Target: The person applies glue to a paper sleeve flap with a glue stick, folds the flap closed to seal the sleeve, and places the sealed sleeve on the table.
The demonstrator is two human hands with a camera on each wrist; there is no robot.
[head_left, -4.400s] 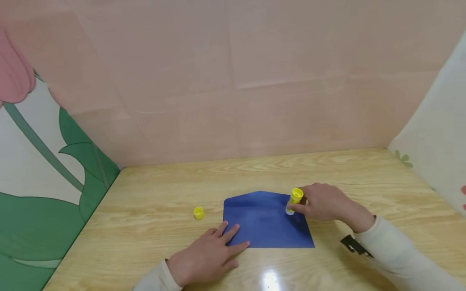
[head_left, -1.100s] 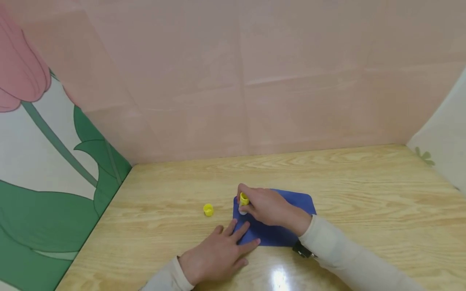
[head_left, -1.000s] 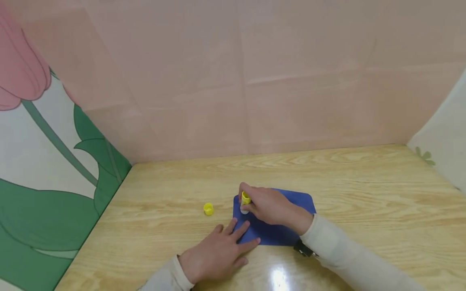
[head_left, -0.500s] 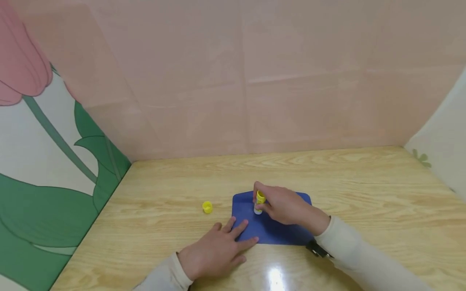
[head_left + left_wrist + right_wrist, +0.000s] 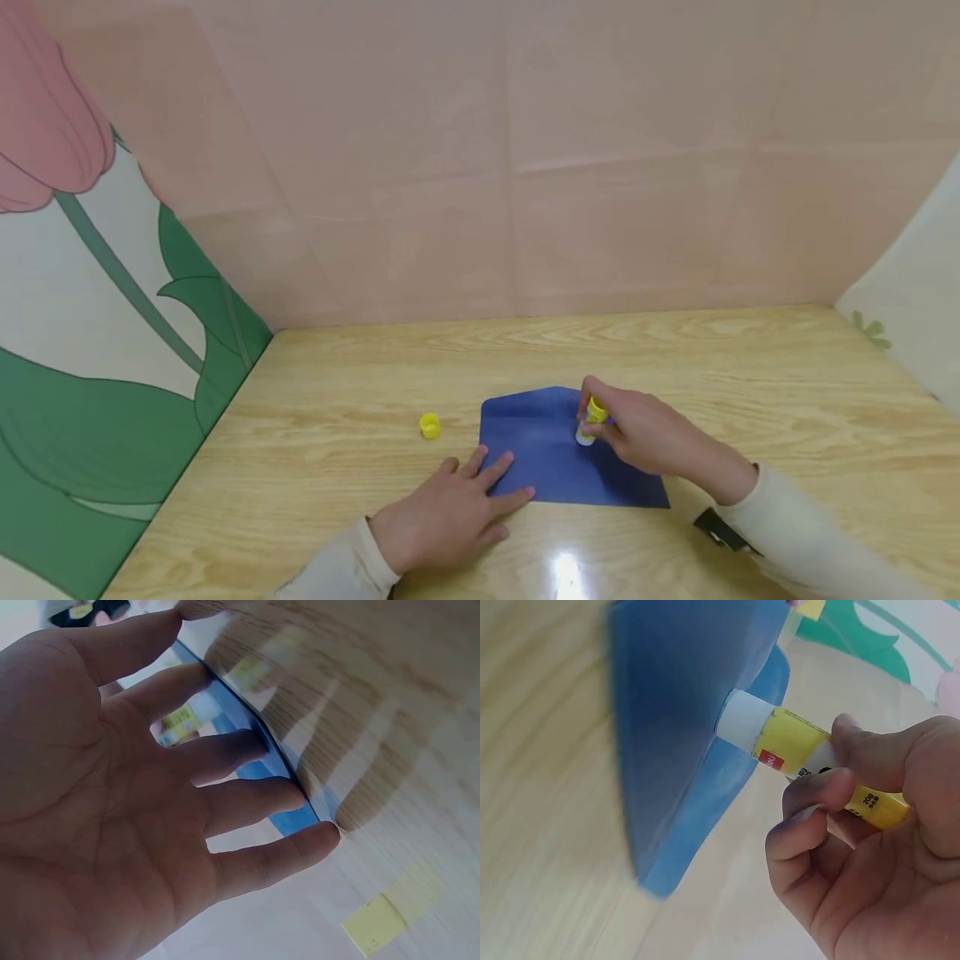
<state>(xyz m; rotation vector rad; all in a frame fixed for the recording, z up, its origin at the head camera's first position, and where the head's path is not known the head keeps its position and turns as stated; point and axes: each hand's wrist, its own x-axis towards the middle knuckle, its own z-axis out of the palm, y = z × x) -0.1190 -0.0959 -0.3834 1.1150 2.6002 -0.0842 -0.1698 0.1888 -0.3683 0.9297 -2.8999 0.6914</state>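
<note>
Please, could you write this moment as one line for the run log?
right hand: holds glue stick against envelope | left hand: fingers spread on envelope | cap: on table, left of envelope

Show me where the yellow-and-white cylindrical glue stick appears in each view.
Head: glue stick right of centre, lower half, in the right hand.
Left wrist: upper left, partly hidden by the left hand.
Right wrist: just right of centre.
Shared landmark: blue paper envelope.
</note>
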